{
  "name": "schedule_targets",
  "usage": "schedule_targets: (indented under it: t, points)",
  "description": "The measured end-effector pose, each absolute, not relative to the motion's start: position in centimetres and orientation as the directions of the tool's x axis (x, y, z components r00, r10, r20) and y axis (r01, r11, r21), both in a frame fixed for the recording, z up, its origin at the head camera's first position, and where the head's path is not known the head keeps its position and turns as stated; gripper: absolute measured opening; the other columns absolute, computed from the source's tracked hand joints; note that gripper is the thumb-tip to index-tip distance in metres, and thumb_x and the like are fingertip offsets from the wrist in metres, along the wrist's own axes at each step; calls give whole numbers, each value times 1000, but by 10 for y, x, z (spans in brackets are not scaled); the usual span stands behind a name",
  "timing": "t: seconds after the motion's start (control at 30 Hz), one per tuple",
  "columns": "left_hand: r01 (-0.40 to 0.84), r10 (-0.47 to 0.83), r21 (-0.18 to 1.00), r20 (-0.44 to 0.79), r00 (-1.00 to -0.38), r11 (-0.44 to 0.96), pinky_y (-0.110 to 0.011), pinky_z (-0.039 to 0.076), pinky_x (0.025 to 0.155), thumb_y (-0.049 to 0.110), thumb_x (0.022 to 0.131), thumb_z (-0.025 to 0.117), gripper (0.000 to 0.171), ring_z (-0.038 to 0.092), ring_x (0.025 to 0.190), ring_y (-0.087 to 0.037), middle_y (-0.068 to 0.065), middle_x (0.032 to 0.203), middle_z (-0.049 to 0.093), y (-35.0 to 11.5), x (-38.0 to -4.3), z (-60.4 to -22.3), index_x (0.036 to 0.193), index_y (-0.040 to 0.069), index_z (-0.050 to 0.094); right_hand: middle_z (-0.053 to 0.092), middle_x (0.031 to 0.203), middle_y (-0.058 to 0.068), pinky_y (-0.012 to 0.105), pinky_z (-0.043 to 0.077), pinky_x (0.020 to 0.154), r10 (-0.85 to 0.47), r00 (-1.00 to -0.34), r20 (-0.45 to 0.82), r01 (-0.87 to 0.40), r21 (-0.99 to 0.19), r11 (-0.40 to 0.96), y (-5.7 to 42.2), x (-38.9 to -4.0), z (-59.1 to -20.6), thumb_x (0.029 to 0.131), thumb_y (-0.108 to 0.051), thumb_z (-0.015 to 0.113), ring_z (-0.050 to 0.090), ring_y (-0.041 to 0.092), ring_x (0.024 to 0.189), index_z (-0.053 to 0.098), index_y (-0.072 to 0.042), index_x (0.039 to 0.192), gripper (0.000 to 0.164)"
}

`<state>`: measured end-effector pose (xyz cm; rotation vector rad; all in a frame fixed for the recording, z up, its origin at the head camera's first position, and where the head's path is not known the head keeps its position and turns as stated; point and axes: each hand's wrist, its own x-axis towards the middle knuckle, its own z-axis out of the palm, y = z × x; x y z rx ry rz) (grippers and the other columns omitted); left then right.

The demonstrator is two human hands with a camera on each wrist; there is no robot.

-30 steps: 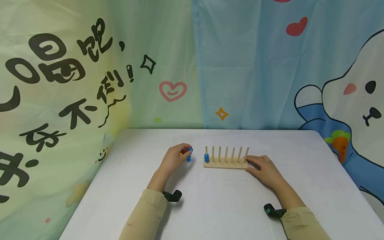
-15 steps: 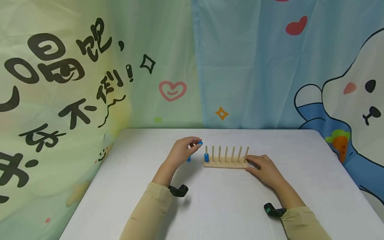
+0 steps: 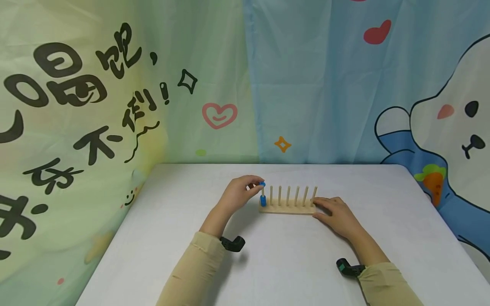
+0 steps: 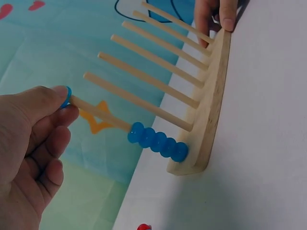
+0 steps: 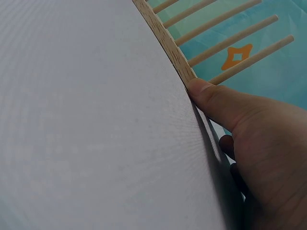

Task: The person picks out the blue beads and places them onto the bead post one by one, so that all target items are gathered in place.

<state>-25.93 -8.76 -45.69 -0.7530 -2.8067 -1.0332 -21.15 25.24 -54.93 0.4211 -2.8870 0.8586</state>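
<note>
A wooden peg board (image 3: 287,209) with a row of upright pegs stands on the table. Its leftmost peg carries a stack of several blue beads (image 4: 157,142) at the base. At the tip of that same peg, my left hand (image 3: 238,194) pinches one more blue bead (image 4: 67,97) between thumb and index finger; the peg's end meets the bead, but how far it has entered cannot be seen. My right hand (image 3: 338,216) grips the board's right end, with the thumb (image 5: 201,91) on the front edge and the fingers behind, partly hidden.
A red bead (image 4: 143,226) shows at the lower edge of the left wrist view. The white table (image 3: 291,259) ends at a printed curtain (image 3: 325,85). Dark wrist cameras (image 3: 233,244) sit on both wrists.
My left hand has moved right from the loose beads, bringing a blue bead to the top of the leftmost peg. The right hand stays at the board's end.
</note>
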Motion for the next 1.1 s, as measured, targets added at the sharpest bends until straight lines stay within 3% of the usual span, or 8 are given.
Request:
schedule_targets:
  t: [0.67, 0.93, 1.1]
  points:
    - [463, 418, 610, 226, -880, 643, -22, 47, 69, 31, 96, 65, 24, 60, 88, -9, 5, 108, 71, -88, -259, -482, 116, 20, 71, 61, 137, 11, 58, 40, 100, -241, -954, 176, -298, -518, 802, 253, -212, -550, 91, -35, 71, 51, 32, 117, 59, -12, 136, 53]
    - [452, 417, 626, 214, -883, 636, -22, 48, 75, 28, 94, 69, 21, 62, 90, -11, 3, 116, 70, -87, -260, -494, 112, 18, 72, 61, 136, 12, 59, 40, 99, -235, -956, 175, -293, -521, 802, 253, -212, -549, 90, -35, 71, 51, 33, 117, 59, -12, 136, 53]
    - [445, 411, 624, 209, -887, 642, -22, 48, 74, 27, 93, 70, 19, 61, 87, -11, 3, 112, 70, -87, -261, -500, 110, 17, 72, 61, 136, 12, 59, 41, 99, -232, -957, 176, -291, -520, 803, 253, -211, -550, 90, -35, 72, 51, 33, 116, 59, -12, 136, 53]
